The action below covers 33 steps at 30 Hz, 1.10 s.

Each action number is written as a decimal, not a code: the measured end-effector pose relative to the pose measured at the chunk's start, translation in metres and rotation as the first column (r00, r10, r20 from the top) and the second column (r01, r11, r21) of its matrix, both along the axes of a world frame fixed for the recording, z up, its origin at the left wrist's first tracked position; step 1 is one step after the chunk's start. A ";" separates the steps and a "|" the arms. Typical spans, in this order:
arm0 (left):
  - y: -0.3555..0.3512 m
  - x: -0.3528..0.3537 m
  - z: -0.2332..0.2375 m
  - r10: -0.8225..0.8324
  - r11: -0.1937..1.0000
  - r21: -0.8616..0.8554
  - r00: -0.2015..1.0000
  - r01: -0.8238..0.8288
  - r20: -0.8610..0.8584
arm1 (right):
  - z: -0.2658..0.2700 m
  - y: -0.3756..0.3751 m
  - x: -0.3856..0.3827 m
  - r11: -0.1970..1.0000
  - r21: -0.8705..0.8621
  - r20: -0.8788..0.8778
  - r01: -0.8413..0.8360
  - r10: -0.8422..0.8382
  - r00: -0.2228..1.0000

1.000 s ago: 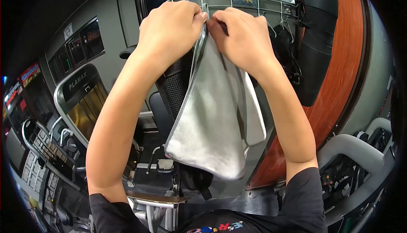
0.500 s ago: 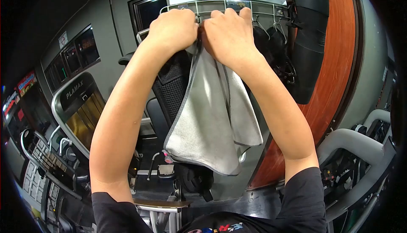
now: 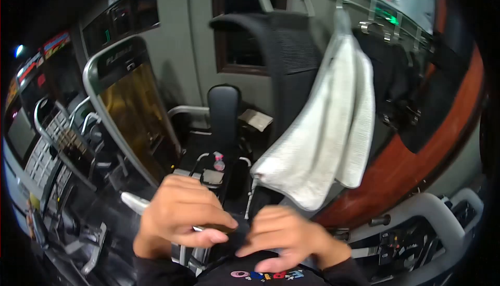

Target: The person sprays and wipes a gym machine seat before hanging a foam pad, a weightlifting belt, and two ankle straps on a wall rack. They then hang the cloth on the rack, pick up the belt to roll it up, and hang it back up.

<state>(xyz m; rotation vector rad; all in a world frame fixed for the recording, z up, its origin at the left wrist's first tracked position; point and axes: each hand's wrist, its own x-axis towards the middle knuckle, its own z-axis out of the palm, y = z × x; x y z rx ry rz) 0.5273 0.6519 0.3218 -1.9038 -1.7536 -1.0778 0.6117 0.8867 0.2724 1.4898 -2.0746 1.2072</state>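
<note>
At 2 o'clock in the head view, the towel [image 3: 328,130] hangs from one hook of the wire rack [image 3: 375,18], well apart from both hands. The left hand [image 3: 182,215] sits at 6 o'clock, fingers curled toward the thumb; blur hides whether it pinches anything. The right hand [image 3: 284,236], just beside it, is spread and empty. For a secure hang, the cloth should probably seat deep in the hook's bend, its weight balanced either side. Towel: pale grey, nubby weave, draped in two limp, tapering lobes. Behind it, at 12 o'clock, stands a black mesh panel [image 3: 291,57].
</note>
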 end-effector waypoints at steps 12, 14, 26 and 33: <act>-0.149 0.044 -0.340 0.280 0.181 0.014 0.065 -0.983 0.958 | -0.189 -0.140 -0.092 0.944 0.330 0.575 -0.027 -0.178 0.799; -0.175 0.037 -0.363 0.456 -0.015 -0.049 -0.050 -0.999 0.889 | -0.205 -0.171 -0.105 0.924 0.382 0.462 0.029 -0.218 0.860; -0.281 0.029 -0.423 0.601 0.122 -0.543 -0.374 -0.831 0.707 | -0.237 -0.327 -0.202 0.641 0.765 0.363 0.063 -0.511 0.780; -0.308 -0.010 -0.375 0.665 -0.039 -0.116 -0.113 -0.992 0.738 | -0.260 -0.308 -0.186 0.949 0.314 0.199 0.044 -0.111 0.974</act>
